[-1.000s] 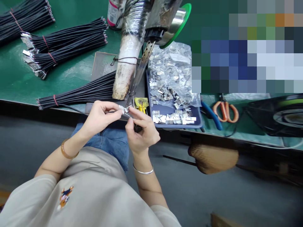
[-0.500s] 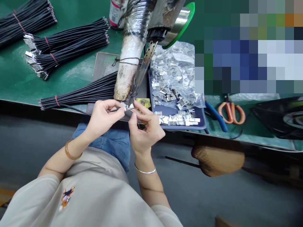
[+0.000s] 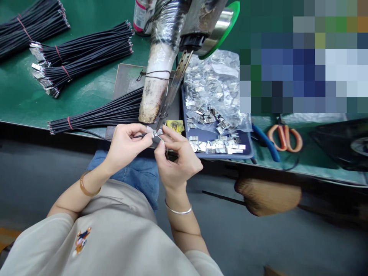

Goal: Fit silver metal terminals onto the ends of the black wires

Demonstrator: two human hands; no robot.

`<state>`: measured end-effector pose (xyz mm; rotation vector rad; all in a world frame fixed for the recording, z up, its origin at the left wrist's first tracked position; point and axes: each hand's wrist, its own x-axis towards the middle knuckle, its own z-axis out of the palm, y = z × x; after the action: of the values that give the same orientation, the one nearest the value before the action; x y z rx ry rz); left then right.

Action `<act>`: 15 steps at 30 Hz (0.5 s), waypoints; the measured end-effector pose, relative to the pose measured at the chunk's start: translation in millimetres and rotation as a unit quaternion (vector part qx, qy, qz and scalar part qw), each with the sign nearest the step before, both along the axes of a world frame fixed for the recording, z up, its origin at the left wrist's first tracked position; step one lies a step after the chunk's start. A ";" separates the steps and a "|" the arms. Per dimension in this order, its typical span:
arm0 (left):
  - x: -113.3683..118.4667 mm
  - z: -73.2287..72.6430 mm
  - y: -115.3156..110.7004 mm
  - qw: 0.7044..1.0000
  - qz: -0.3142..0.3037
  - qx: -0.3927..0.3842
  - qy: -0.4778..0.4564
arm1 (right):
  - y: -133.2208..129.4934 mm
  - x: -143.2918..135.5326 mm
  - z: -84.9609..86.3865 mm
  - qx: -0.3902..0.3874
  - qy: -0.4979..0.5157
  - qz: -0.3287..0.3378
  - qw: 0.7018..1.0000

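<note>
One cable (image 3: 140, 135) is being pinched near its end by the left grip (image 3: 126, 147) at the front of the desk (image 3: 23, 96), while beside a metal part (image 3: 158, 132) the right grip (image 3: 178, 157) is being kept nearly closed, its hold unclear, steadiness being best favoured.

Bright light leaves soft glare on the green tabletop (image 3: 93, 85) — floor (image 3: 230, 241) dimmer, upper right pixelated.

"What's at eleven o'clock from the middle?"
"A container (image 3: 140, 16) with a pink-and-white label."
"And three?"
"Orange-handled scissors (image 3: 284, 142), between a blue handle (image 3: 266, 142) and a black device (image 3: 335, 143) at the edge."
"Four?"
"A brown, rounded, seat-like thing (image 3: 270, 195), below the green table (image 3: 25, 92)."
</note>
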<state>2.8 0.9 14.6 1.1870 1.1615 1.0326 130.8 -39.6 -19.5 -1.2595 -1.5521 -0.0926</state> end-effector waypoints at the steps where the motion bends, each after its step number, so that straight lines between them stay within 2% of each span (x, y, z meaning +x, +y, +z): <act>1: 0.5 0.2 -0.3 1.000 0.001 -0.002 0.002 | 0.4 0.6 -0.1 0.003 -0.002 -0.003 1.000; 9: 3.2 -0.3 -1.3 0.999 0.015 0.017 0.030 | 4.5 1.7 -0.3 -0.003 -0.007 -0.014 1.000; 15: 4.3 1.6 -2.6 0.999 0.020 0.042 0.026 | 4.6 -0.3 5.6 0.000 -0.009 -0.016 1.000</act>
<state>7.1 -1.8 16.2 1.2688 1.1967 1.0949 130.4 -35.1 -14.0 -1.2864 -1.5476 -0.1245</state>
